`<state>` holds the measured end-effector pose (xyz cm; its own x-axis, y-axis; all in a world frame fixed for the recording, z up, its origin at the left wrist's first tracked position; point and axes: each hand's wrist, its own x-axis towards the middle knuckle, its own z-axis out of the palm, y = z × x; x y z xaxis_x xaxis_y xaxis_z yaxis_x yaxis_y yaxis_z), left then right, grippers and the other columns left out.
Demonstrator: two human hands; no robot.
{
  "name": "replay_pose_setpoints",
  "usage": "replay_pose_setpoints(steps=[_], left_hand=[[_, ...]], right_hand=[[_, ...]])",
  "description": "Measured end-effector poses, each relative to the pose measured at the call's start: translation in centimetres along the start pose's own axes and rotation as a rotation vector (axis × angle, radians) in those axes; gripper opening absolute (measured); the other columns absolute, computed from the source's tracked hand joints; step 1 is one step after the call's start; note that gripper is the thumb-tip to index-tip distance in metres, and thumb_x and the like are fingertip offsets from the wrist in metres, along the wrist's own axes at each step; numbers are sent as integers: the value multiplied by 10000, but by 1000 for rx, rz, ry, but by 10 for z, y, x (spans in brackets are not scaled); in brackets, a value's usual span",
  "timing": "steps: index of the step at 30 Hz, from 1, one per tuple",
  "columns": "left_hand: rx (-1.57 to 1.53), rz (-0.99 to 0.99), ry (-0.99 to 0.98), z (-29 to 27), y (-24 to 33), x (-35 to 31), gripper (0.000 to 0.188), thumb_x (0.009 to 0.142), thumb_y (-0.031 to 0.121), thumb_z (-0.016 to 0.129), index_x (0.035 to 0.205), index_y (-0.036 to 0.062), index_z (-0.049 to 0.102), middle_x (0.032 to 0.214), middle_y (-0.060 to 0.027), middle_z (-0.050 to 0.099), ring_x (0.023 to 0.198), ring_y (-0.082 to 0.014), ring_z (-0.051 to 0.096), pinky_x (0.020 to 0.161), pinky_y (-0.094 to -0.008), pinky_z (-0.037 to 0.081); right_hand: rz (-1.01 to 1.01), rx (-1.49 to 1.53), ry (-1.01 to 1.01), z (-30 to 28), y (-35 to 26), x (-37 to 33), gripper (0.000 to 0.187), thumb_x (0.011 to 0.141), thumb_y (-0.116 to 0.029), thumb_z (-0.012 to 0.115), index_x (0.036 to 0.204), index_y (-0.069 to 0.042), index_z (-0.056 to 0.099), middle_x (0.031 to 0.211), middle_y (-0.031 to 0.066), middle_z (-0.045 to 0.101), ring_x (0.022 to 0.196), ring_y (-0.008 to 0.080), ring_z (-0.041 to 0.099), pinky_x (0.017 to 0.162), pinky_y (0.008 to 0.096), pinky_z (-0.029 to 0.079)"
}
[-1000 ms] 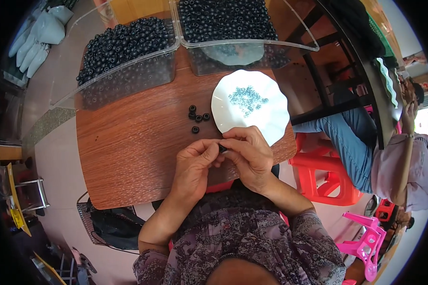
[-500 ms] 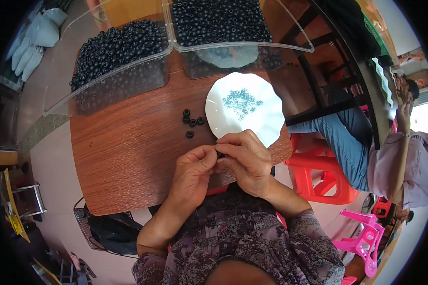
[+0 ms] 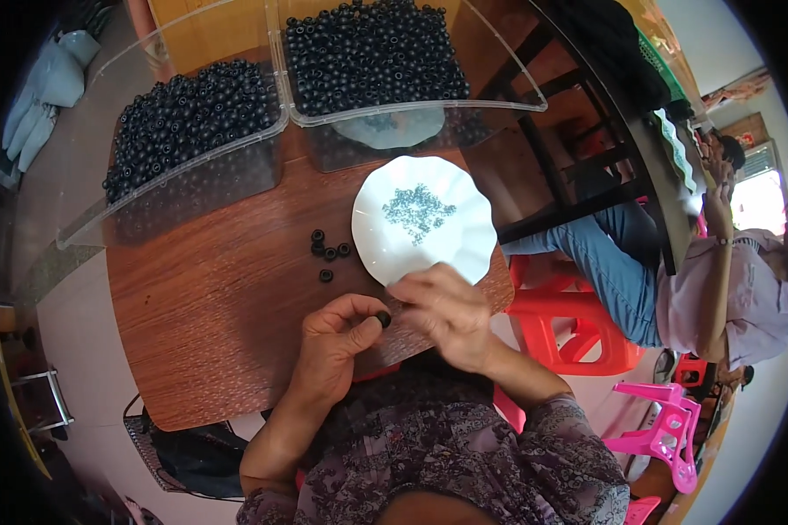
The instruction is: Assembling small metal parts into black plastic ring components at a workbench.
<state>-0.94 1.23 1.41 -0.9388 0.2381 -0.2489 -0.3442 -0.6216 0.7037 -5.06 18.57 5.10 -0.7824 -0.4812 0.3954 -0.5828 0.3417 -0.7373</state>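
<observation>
Between the thumb and index finger of my left hand (image 3: 337,337) is a small black round part (image 3: 383,318), held above the front of the wooden table. My right hand (image 3: 446,317) is apart from it, at the near rim of a white scalloped plate (image 3: 372,249). Its fingers are smeared by motion, so whether they hold anything cannot be seen. On the plate lies a cluster of tiny pale grey-green pieces (image 3: 418,213), too small to make out singly. Several black hollow round parts (image 3: 330,254) lie on the table left of the plate.
Two clear plastic bins, left (image 3: 263,136) and right (image 3: 394,108), hold heaps of black round parts at the table's (image 3: 201,341) far side. At right are a red stool (image 3: 569,328), a pink stool (image 3: 665,429) and a seated person (image 3: 718,289) beside a dark table.
My right hand has parted from my left and moved toward the plate's near rim. My left hand keeps the black part, now more exposed. The whole view has shifted slightly.
</observation>
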Motion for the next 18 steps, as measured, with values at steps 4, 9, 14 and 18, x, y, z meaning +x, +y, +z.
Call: replay_pose_setpoints(steps=[4,9,14,18], left_hand=[[-106,-1,-8,-11,-3,7,187,845,113,632,951,-34,586,810,-68,599,697,-139,534,671,-264,432],[-119,10,-4,-13,-4,9,172,847,92,623,949,-44,597,817,-60,612,700,-113,555,672,-233,453],[-142,11,-8,-16,-6,8,167,846,82,623,948,-48,598,818,-66,614,706,-114,559,675,-236,456],[-131,23,5,-16,-6,8,164,843,70,625,950,-52,601,825,-69,617,711,-116,565,672,-238,464]], right_hand=[[158,-161,129,-19,39,5,218,733,16,661,948,-16,670,860,109,620,782,212,580,669,291,468],[86,-362,128,-16,57,15,227,692,46,680,903,-40,682,767,74,612,721,202,571,626,282,462],[-40,-578,32,-14,59,21,304,602,70,686,868,-77,691,691,59,566,664,211,547,565,298,451],[-88,-604,-15,-15,63,19,323,589,79,678,875,-71,688,709,70,569,669,215,550,557,311,452]])
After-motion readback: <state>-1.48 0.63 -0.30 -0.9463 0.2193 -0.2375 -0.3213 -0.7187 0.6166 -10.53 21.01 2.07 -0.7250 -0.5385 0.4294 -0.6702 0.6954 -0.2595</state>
